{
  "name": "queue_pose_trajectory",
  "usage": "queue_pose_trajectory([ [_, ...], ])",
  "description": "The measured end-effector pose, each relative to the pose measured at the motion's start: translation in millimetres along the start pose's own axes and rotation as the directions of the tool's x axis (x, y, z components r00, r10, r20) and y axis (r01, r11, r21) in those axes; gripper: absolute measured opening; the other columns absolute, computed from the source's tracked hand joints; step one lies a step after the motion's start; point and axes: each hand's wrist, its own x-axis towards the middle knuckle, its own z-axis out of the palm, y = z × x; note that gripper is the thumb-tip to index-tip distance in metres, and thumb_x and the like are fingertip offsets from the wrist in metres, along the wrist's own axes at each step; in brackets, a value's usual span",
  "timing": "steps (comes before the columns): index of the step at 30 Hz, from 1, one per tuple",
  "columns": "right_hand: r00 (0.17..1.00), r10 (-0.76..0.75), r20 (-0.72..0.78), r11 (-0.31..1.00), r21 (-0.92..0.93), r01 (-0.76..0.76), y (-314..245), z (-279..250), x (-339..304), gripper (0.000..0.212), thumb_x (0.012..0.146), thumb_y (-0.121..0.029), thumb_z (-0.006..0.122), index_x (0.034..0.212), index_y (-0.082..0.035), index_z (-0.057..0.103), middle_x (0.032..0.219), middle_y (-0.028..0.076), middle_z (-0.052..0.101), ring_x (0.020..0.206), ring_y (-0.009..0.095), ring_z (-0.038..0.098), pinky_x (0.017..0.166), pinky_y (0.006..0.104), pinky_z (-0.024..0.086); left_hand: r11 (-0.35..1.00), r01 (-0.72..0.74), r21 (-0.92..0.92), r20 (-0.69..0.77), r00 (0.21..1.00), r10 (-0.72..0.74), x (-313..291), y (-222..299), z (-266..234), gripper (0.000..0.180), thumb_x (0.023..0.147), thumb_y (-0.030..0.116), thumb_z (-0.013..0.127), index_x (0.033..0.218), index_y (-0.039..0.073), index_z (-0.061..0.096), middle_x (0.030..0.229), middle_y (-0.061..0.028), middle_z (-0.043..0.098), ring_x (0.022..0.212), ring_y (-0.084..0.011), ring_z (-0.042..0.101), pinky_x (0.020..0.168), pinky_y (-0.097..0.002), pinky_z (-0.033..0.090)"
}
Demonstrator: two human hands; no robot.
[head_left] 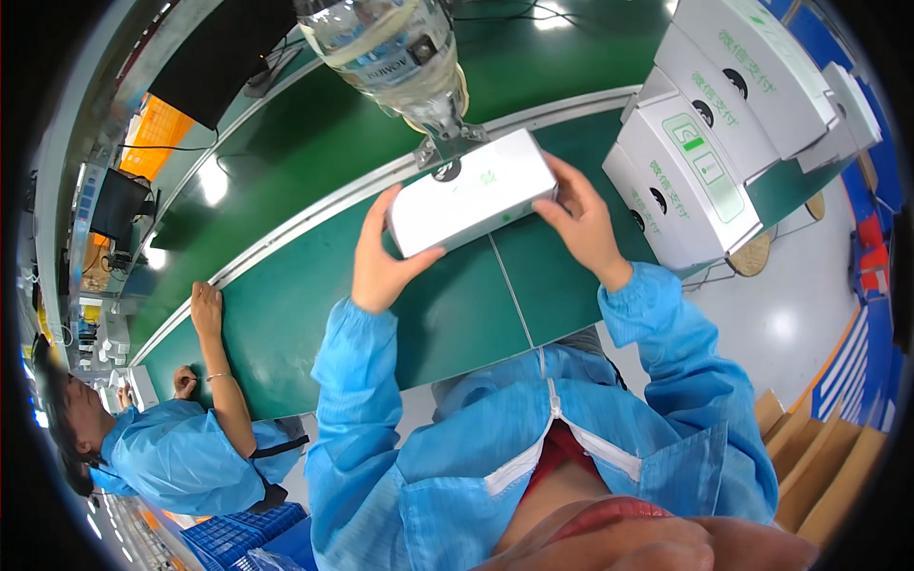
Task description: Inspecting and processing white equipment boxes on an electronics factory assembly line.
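Between my two hands I hold a white box (471, 195) with a round black mark and small green print, raised over the green worktop and tilted a little. My left hand (381, 252) is closed on its left end, thumb along the lower edge. At the box's right end, my right hand (583, 214) grips with the thumb on the near side and the fingers behind. Just beyond the box, an upside-down clear plastic bottle (400, 62) hangs with its neck at a metal bracket (457, 143).
Stacked white boxes (695, 171) stand at the right end of the green worktop (428, 328). A metal rail (314, 224) separates it from the green belt (333, 143). At the left, a co-worker in blue (181, 447) rests an arm on the worktop. Blue crates (238, 538) sit at lower left.
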Motion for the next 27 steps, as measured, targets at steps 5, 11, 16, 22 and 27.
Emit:
queue_pose_trajectory([
  [5, 0.955, -0.213, 0.207, 0.829, -0.479, 0.289, -49.2, -28.4, -88.2, 0.053, 0.085, -0.012, 0.071, 0.133, 0.000, 0.052, 0.137, 0.021, 0.052, 0.129, 0.034, 0.048, 0.108, 0.0411, 0.038, 0.973, 0.226, -0.037, -0.065, 0.972, -0.228, -82.0, 1.6, -57.8, 0.089, 0.063, 0.015, 0.084, 0.141, 0.003, 0.042, 0.136, -0.0107, 0.050, 0.126, -0.0241, 0.048, 0.104, -0.0375, 0.038],
  [11, 0.601, -0.698, -0.389, 0.555, -0.825, 0.109, -99.9, -116.8, -136.3, 0.047, 0.102, -0.032, 0.046, 0.134, 0.003, 0.048, 0.145, 0.023, 0.040, 0.138, 0.036, 0.036, 0.112, 0.0472, 0.030, 0.672, 0.271, 0.690, -0.450, 0.887, 0.105, -158.1, -9.0, -163.9, 0.073, 0.080, -0.001, 0.067, 0.145, 0.001, 0.034, 0.146, -0.0149, 0.039, 0.130, -0.0284, 0.045, 0.109, -0.0425, 0.037],
  [16, 0.705, -0.284, -0.650, 0.938, -0.340, 0.064, -92.2, -135.5, -111.5, 0.052, 0.105, -0.031, 0.036, 0.144, 0.003, 0.035, 0.145, 0.021, 0.040, 0.139, 0.029, 0.035, 0.115, 0.0425, 0.026, 0.996, 0.043, 0.072, -0.167, 0.986, -0.030, -64.3, 45.9, -14.1, 0.056, 0.085, 0.004, 0.060, 0.139, 0.003, 0.045, 0.137, -0.0140, 0.051, 0.124, -0.0260, 0.052, 0.102, -0.0412, 0.044],
  [22, 0.774, -0.314, -0.550, 0.868, -0.497, -0.002, -84.4, -94.3, -121.1, 0.045, 0.100, -0.018, 0.049, 0.139, 0.004, 0.043, 0.138, 0.017, 0.048, 0.131, 0.030, 0.043, 0.111, 0.0396, 0.030, 0.612, 0.495, -0.616, 0.688, 0.718, 0.112, -12.5, 93.2, 154.8, 0.093, 0.087, 0.026, 0.070, 0.153, 0.006, 0.008, 0.144, -0.0197, 0.039, 0.126, -0.0292, 0.048, 0.097, -0.0403, 0.048],
  [27, 0.952, -0.266, -0.154, 0.727, -0.681, 0.094, -87.4, -58.8, -138.2, 0.052, 0.089, -0.015, 0.065, 0.134, 0.004, 0.049, 0.138, 0.021, 0.048, 0.131, 0.033, 0.044, 0.108, 0.0391, 0.034, 0.320, 0.738, -0.594, 0.740, 0.657, -0.141, 17.0, 116.2, 167.7, 0.077, 0.084, 0.023, 0.074, 0.144, 0.000, 0.032, 0.134, -0.0170, 0.048, 0.123, -0.0237, 0.051, 0.093, -0.0355, 0.051],
])
